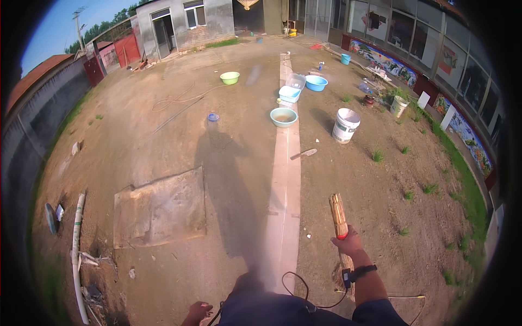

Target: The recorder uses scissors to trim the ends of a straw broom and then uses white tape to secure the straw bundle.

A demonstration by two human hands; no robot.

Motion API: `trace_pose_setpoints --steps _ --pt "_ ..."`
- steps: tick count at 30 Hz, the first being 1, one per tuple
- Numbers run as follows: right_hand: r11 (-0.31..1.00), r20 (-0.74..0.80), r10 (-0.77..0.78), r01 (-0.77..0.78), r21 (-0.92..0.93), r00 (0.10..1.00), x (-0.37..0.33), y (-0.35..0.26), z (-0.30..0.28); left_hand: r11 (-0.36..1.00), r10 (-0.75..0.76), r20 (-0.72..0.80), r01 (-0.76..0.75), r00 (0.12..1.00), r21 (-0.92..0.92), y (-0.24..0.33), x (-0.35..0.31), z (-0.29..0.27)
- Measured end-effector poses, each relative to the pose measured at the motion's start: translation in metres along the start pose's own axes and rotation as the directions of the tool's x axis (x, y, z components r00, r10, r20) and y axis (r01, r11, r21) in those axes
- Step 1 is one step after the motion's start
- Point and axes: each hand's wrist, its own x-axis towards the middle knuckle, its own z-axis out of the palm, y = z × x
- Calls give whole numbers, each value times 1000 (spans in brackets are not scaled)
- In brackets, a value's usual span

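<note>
My right hand point(351, 243) is closed around a straw broom point(337, 211), at a red band partway along the bundle. One end of the broom points away from me, and the other runs down beside my forearm, partly hidden by it. A black strap with a small device is on my right wrist. My left hand point(199, 312) hangs low at the bottom edge, its fingers loosely bent and apart, with nothing seen in it. Between my hands runs a long pale strip of paving point(284, 217). Farther along lies a trowel point(304, 154), its blade over bare dirt.
Basins point(284, 117) stand on and beside the strip, with a white bucket point(346, 126) to their right. A flat sheet point(160, 209) lies on the dirt at left, near a long white pipe point(78, 255). Grass tufts and a house front point(424, 43) line the right side.
</note>
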Motion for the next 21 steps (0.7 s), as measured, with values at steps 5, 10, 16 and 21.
trace_pose_setpoints --steps 5,10,16,21 --pt "568 -369 -141 381 730 919 154 -81 -49 988 148 -14 -147 989 44 164 133 -23" --pt "55 -549 -40 550 833 835 278 -194 -121 922 296 -43 -274 954 274 383 193 -29" --pt "-354 -645 78 626 695 760 486 -295 -134 901 396 -128 -358 909 247 543 310 -20" --pt "-582 -546 40 463 668 837 662 -382 -114 983 181 -153 -174 972 55 617 347 -18"
